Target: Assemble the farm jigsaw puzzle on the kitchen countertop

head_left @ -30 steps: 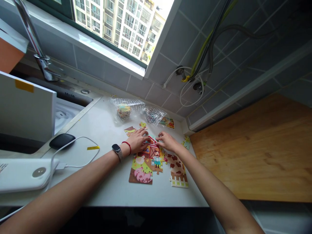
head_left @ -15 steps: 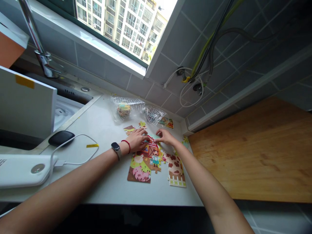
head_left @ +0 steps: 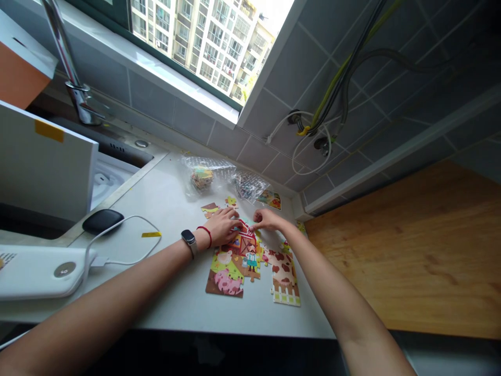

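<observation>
A partly joined farm jigsaw puzzle (head_left: 227, 279) lies on the counter, with a pig, a farmer and a red barn printed on it. My left hand (head_left: 224, 225), with a watch and a red cord at the wrist, rests on the barn's left side, fingers stretched over the pieces. At the roof's right edge, my right hand (head_left: 266, 219) has thumb and fingers pinched on a puzzle piece (head_left: 251, 228), mostly hidden by the fingers. The joined cow pieces (head_left: 285, 274) lie to the right. Loose puzzle pieces (head_left: 209, 209) sit beyond my left hand.
Behind the hands are a clear bag of pieces (head_left: 202, 179), another crumpled plastic bag (head_left: 248, 185) and a picture card (head_left: 270, 199). A black mouse (head_left: 102, 221), a white power bank (head_left: 43, 272) and its cable lie left. A wooden board (head_left: 407, 245) stands right.
The view has shifted slightly. My right hand's fingers have curled in closer at the barn roof, while my left hand stays on the puzzle.
</observation>
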`<state>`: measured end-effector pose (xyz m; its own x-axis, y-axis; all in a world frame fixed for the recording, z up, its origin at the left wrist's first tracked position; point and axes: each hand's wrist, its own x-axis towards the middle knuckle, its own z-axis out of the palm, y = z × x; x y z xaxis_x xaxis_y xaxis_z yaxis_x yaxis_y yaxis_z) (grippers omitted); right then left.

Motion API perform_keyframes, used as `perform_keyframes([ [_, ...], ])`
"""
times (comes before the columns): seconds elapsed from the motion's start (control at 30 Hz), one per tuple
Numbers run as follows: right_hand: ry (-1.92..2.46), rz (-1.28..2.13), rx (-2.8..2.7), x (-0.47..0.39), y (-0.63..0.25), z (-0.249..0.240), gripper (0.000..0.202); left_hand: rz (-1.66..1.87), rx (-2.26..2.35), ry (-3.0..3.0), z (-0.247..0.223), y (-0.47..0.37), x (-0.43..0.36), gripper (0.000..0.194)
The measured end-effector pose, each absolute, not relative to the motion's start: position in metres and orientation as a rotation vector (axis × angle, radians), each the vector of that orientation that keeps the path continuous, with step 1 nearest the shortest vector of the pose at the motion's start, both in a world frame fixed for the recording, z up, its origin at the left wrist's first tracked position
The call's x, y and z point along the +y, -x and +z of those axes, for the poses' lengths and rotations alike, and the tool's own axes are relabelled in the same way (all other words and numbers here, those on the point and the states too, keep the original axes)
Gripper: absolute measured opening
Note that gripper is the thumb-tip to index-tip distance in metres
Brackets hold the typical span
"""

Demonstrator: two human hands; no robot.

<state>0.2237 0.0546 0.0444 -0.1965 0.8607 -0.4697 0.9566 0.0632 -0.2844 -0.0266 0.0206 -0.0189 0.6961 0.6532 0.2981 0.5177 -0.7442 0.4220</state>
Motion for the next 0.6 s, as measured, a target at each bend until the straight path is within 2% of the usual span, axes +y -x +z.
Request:
perform_keyframes([
  [0.6,-1.55,-0.376,1.984,0.083,-0.168,0.071,0.035,0.617,0.941,-2.607,-0.02,0.025,0.02,0.027],
])
